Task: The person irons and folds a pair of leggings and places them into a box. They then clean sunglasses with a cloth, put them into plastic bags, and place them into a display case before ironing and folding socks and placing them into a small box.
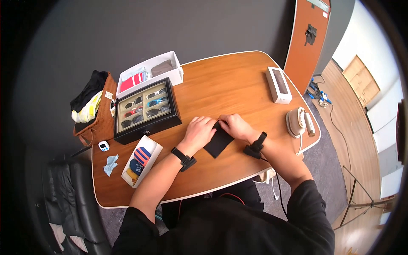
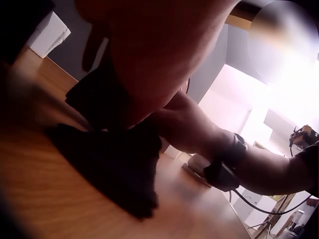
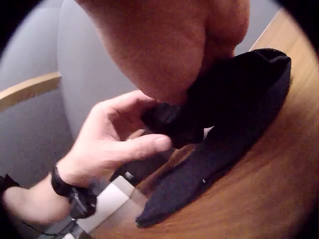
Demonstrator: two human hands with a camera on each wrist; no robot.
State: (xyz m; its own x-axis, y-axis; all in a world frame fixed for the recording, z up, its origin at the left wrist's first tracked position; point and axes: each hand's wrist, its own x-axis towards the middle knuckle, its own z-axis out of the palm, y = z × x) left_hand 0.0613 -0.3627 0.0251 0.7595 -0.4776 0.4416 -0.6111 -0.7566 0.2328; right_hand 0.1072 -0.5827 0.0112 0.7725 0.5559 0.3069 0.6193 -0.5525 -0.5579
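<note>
A black sock (image 1: 219,143) lies partly on the table in front of the person, its upper end raised between the two hands. My left hand (image 1: 199,132) pinches that raised end; in the right wrist view the thumb and fingers of the left hand (image 3: 112,137) are bent around the dark fabric. From the other side my right hand (image 1: 236,126) grips the same end with curled fingers, the fingertips partly hidden. The lower part of the sock (image 2: 114,164) spreads flat on the wood in the left wrist view.
Left on the table (image 1: 221,80) stand a small white box (image 1: 158,149) of rolled items, a black sunglasses case (image 1: 127,135), a white bin (image 1: 182,73) with folded clothes and a brown basket (image 1: 104,123). Rightward are a garment steamer (image 1: 296,121) and a white windowed box (image 1: 282,95).
</note>
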